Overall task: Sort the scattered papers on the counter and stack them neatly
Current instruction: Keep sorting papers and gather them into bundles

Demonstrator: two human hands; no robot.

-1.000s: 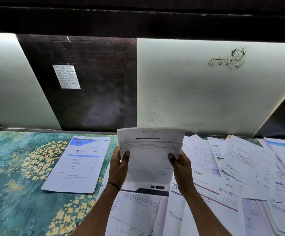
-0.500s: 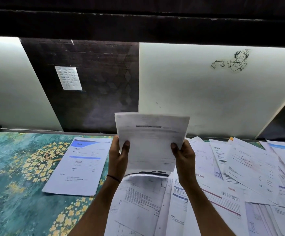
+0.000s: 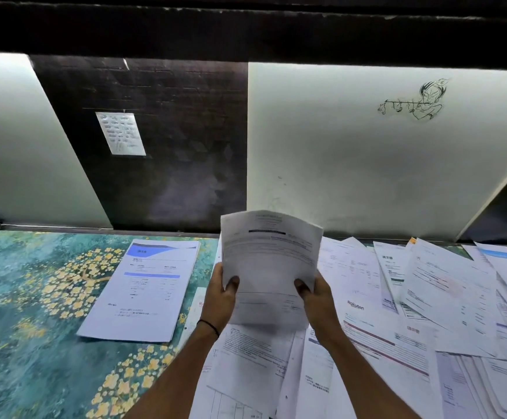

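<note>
We pinch the white printed sheet (image 3: 269, 261) upright between left grip (image 3: 220, 299) and right grip (image 3: 318, 297). The blue-headed paper stack (image 3: 146, 294) lies leftward, nearer the left grip.

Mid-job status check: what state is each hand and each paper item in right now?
held sheet: raised above the counter, upright, top curling
left hand: grips the sheet's lower left edge
right hand: grips its lower right edge
blue-header pile: flat on the counter, apart from the rest
scattered papers: overlapping, askew, unsorted
wall note: hangs flat
</note>
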